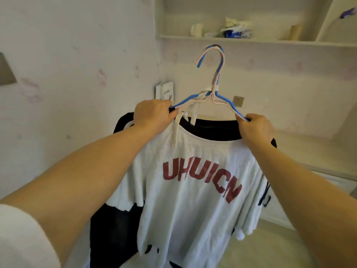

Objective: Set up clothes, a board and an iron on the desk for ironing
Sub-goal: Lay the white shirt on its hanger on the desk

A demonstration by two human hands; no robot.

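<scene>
Up in front of the wall, both hands hold a bundle of hangers [211, 97], blue and pale pink. The left hand [154, 115] curls tight round the hangers' left shoulder; the right hand [256, 128] grips their right shoulder. Below the hangers hangs a white T-shirt [193, 190] with red letters, over a black garment [114, 235]. Above the hangers' hooks runs a shelf [251, 40].
</scene>
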